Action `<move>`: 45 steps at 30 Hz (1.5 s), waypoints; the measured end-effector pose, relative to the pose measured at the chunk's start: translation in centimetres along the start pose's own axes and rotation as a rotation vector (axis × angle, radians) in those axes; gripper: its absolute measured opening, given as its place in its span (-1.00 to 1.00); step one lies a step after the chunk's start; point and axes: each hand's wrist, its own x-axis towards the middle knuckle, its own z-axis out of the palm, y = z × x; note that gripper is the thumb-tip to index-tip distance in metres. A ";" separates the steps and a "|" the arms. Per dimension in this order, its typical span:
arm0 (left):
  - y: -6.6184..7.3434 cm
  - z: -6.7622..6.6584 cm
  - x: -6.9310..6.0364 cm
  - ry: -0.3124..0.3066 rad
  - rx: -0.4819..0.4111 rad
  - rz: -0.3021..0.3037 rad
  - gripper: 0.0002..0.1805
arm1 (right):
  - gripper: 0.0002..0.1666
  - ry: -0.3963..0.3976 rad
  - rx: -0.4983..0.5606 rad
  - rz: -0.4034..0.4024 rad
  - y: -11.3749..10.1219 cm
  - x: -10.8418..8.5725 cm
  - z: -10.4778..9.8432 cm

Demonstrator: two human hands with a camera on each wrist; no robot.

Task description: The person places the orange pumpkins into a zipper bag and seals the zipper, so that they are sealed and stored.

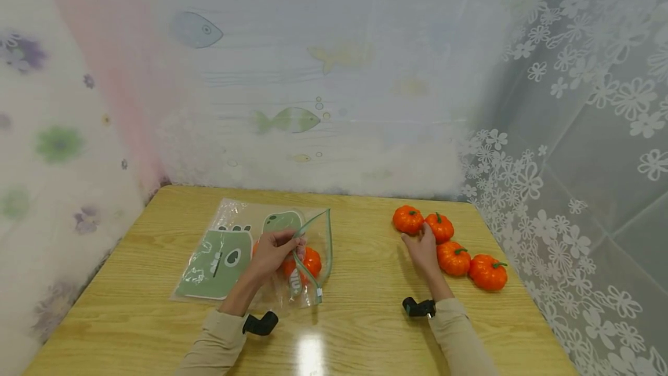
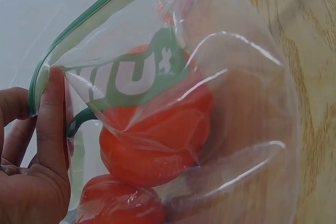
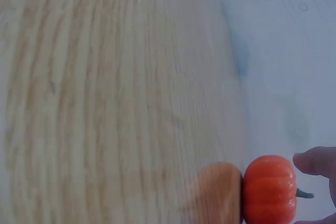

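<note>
Green edging (image 1: 330, 239) runs round the mouth of a see-through plastic bag (image 2: 247, 93) on the wooden worktop (image 1: 360, 283). The left hand (image 1: 273, 253) pinches the bag by this edge, and part of the edge is hidden behind its fingers.

Inside the bag are shiny orange pumpkins. The left wrist view shows a big one (image 2: 157, 145) and part of a second (image 2: 121, 203), cut off at the bottom. More red shows near the top, but it is too blurry to name. Green print on the bag covers some of the big one, so it is hard to count them all.

To the right of the bag, four loose pumpkins lie in a slanting row. The right hand (image 1: 421, 248) is at the one closest to the bag (image 1: 407, 219), with thumb and fingers spread apart. One finger reaches in by the next pumpkin (image 1: 439, 227) and hides a bit of it. It is hard to tell if the hand touches either one. In the right wrist view, only a bit of that hand shows, and the pumpkin's bottom is cut off.
</note>
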 end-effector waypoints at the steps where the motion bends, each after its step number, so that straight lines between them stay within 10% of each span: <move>1: 0.0 0.0 0.0 0.002 0.000 -0.003 -0.63 | 0.01 -0.001 -0.011 0.002 0.0 0.1 0.0; 45: 0.2 0.0 -0.2 -0.002 -0.019 -0.025 -0.70 | 0.07 -0.085 -0.044 -0.044 0.7 4.7 0.8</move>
